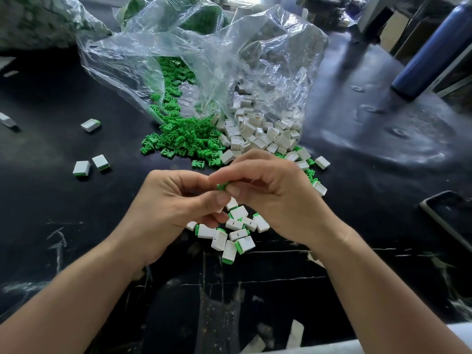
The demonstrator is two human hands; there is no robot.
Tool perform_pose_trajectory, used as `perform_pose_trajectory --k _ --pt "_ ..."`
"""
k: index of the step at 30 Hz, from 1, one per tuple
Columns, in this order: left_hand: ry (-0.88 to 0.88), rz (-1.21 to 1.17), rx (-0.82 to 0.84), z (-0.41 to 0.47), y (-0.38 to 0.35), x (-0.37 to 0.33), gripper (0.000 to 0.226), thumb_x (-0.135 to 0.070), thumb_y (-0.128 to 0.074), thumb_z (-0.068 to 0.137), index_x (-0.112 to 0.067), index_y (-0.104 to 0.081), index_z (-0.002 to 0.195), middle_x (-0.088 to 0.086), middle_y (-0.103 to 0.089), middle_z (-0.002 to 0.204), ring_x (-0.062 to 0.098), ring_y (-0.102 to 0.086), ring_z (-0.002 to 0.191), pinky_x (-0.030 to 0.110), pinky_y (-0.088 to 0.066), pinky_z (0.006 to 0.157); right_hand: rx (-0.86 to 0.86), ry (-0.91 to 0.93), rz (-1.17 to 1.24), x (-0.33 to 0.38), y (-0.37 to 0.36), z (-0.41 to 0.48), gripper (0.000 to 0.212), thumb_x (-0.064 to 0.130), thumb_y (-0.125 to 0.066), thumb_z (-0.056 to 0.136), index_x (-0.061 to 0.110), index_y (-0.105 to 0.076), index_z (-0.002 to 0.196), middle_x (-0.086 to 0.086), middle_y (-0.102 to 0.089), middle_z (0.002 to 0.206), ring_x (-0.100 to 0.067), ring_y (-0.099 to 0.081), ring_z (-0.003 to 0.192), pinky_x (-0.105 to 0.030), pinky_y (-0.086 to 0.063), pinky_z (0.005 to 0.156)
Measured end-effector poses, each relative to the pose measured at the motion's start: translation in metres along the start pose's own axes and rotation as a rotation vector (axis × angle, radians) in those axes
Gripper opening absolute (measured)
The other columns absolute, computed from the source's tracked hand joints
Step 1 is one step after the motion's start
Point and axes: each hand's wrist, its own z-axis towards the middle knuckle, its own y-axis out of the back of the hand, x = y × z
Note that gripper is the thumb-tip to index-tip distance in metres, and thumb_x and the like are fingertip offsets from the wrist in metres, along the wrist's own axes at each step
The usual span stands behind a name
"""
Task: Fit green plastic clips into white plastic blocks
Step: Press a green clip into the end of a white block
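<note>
Most of the green clip (221, 186) hidden among right-hand fingers (231, 172); blue bottle (431, 52) cropped at top edge.

Reaching in on both forearms; pinching a green clip (222, 186) at right hand (275, 198) fingertips, holding a white block (232, 203) beneath left hand (176, 200) thumb.

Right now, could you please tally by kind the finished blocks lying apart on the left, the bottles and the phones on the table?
Finished blocks: 3
Blue bottle: 1
Phone: 1
Total: 5
The greyish piece cut off at the left edge is too unclear to count.
</note>
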Motion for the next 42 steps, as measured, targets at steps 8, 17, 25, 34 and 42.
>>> perform_pose_trajectory --k 8,17,25,34,42 --pt "0.058 -0.049 -0.008 0.000 -0.002 0.000 0.028 -0.019 -0.075 0.045 -0.014 -0.076 0.072 0.012 -0.070 0.062 0.018 -0.067 0.053 0.019 -0.051 0.049 -0.123 0.035 0.000 -0.006 -0.002 0.001 0.020 0.005 -0.068 0.075 0.012 -0.072 0.093 0.013 -0.063 0.080 -0.004 -0.063 0.075 -0.022 -0.054 0.070" --pt "0.060 -0.085 -0.025 -0.001 -0.004 0.000 0.026 -0.018 -0.074 0.046 -0.013 -0.075 0.072 0.012 -0.070 0.062 0.019 -0.068 0.055 0.020 -0.052 0.050 -0.125 -0.009 0.131 -0.003 -0.004 0.000 0.023 0.002 -0.068 0.075 0.024 -0.070 0.082 0.016 -0.064 0.071 0.003 -0.062 0.066 -0.014 -0.048 0.065" --pt "0.010 -0.085 -0.069 -0.002 -0.004 0.004 0.026 -0.020 -0.073 0.048 -0.012 -0.076 0.073 0.014 -0.069 0.062 0.022 -0.068 0.056 0.023 -0.054 0.051 -0.149 -0.015 0.112 -0.003 -0.007 0.000 0.018 -0.004 -0.070 0.074 0.011 -0.072 0.083 0.014 -0.063 0.072 0.001 -0.063 0.068 -0.013 -0.049 0.064" --pt "-0.196 0.070 -0.103 -0.004 -0.003 0.004 0.022 -0.020 -0.082 0.051 -0.026 -0.075 0.072 0.004 -0.071 0.064 0.017 -0.068 0.058 0.021 -0.053 0.052 -0.065 -0.153 0.168 0.007 -0.003 -0.001 0.007 0.017 -0.063 0.085 0.019 -0.067 0.090 0.002 -0.063 0.083 -0.009 -0.063 0.076 -0.026 -0.055 0.073" --pt "-0.389 0.183 -0.122 -0.004 -0.001 0.010 0.019 -0.025 -0.077 0.062 -0.023 -0.072 0.081 0.004 -0.069 0.074 0.022 -0.058 0.056 0.024 -0.051 0.054 0.274 -0.526 0.557 0.008 -0.004 -0.001 0.042 0.048 -0.051 0.070 0.008 -0.064 0.078 -0.009 -0.064 0.076 -0.017 -0.062 0.068 -0.025 -0.054 0.066"
